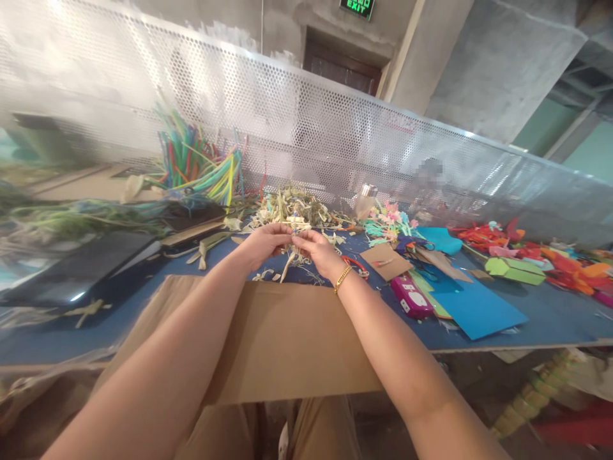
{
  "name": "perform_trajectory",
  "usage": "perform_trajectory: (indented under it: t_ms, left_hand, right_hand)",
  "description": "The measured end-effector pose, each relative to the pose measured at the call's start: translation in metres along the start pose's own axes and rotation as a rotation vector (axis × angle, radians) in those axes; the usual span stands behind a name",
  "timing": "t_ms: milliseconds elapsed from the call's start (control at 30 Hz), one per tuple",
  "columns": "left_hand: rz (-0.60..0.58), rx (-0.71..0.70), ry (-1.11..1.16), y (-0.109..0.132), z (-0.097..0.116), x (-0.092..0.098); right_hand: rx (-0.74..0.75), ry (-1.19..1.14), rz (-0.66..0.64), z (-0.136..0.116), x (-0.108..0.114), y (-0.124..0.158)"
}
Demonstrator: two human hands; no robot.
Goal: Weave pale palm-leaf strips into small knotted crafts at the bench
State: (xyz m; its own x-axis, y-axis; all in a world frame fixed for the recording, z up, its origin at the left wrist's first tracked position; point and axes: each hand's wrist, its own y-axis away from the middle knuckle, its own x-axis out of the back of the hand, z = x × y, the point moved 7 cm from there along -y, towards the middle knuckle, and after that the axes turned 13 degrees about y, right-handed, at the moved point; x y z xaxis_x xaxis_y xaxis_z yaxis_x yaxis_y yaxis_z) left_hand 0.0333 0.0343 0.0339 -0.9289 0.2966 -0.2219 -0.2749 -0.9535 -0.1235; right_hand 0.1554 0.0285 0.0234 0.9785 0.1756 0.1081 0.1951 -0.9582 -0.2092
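Both my hands meet over the far edge of a brown cardboard sheet (297, 338). My left hand (268, 243) has thumb and fingers pinched together, and my right hand (318, 249), below a gold bracelet (342, 279), pinches at the same spot. Between the fingertips is a small piece of pale dried husk (288, 265), with a strip of it hanging down; the fingers cover most of it. Just behind lies a heap of dried husk scraps (287, 207). Red-handled scissors (355, 266) lie right of my right hand, partly hidden.
A black flat case (81, 268) lies left, blurred. Colourful pipe cleaners (201, 160) stand behind it. On the right are a purple power strip (410, 297), blue sheets (474, 300), a green paper box (514, 271) and orange-red pieces (575, 268). A perforated metal screen (335, 128) closes the back.
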Motion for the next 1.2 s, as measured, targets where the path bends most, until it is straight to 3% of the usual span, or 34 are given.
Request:
perform_trajectory:
  t_ms: [333,1200]
  left_hand:
    - [0.014,0.047,-0.105,-0.001,-0.001,0.003]
    - [-0.048,0.16,-0.051,0.004,-0.009,-0.003]
  right_hand:
    - [0.003,0.028,0.06,0.007,0.006,-0.005]
    - [0.02,-0.026,0.186,0.009,0.018,-0.008]
